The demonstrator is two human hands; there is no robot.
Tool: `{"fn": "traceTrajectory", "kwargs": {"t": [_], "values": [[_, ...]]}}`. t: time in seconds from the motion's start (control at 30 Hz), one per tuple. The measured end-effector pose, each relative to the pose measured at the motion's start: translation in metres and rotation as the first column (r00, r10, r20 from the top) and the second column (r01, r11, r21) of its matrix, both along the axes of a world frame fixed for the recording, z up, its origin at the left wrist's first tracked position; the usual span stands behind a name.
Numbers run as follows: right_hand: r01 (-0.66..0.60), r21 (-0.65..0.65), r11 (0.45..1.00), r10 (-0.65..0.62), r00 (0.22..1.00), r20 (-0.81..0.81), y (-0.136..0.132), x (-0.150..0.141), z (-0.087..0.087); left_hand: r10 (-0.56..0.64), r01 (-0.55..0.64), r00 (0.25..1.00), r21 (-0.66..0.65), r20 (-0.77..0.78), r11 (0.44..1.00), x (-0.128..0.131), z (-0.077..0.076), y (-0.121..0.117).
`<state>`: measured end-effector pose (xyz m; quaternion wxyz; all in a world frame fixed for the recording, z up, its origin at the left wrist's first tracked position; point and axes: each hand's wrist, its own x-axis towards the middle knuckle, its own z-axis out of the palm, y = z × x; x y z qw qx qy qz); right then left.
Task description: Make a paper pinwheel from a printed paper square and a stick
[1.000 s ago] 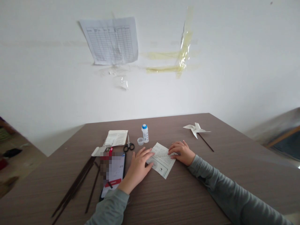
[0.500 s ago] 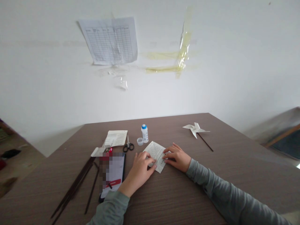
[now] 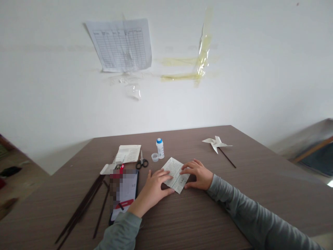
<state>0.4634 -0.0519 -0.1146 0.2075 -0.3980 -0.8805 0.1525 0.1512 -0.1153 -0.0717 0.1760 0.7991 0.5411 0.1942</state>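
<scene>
A small square of printed paper (image 3: 175,169) lies on the table between my hands, one corner pointing toward me. My left hand (image 3: 153,189) rests its outstretched fingers on the paper's left part, the thumb apart near the lower corner. On the right edge, the fingertips of my right hand (image 3: 199,176) touch the paper, with the thumb apart below them. Both hands are open. Just beyond the paper stand a white glue bottle (image 3: 160,150) with a blue top and a clear cap (image 3: 155,157). Black-handled scissors (image 3: 142,163) lie left of the cap.
A paper pinwheel (image 3: 215,143) on a dark stick lies at the right. Left are a stack of printed paper (image 3: 130,152), a phone (image 3: 129,189) and several dark sticks (image 3: 80,205). The wall behind carries a taped sheet (image 3: 122,45).
The paper has turned slightly and lies flatter, showing more of its right side. My right thumb has shifted down and right. My left fingers have spread a little over the paper.
</scene>
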Motion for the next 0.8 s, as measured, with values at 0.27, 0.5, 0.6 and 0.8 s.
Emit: {"fn": "traceTrajectory", "kwargs": {"t": [0.27, 0.5, 0.6, 0.8], "values": [[0.056, 0.002, 0.998, -0.056, 0.996, -0.069, -0.001, -0.004, -0.003, 0.009, -0.009, 0.999, 0.008, 0.036, 1.0, 0.001, -0.001, 0.002], [0.077, 0.004, 0.997, -0.077, 0.996, -0.051, 0.0, -0.007, -0.007, -0.003, 0.002, 1.0, -0.035, -0.022, 0.999, 0.001, 0.007, 0.002], [0.065, 0.016, 0.998, -0.064, 0.997, -0.037, -0.002, -0.008, -0.005, 0.02, -0.021, 1.0, -0.018, -0.021, 1.0, 0.001, 0.009, 0.002], [0.019, 0.027, 0.999, -0.019, 0.999, -0.033, -0.006, -0.002, 0.009, 0.07, -0.07, 0.997, 0.03, -0.008, 0.997, 0.001, 0.01, 0.004]]}}
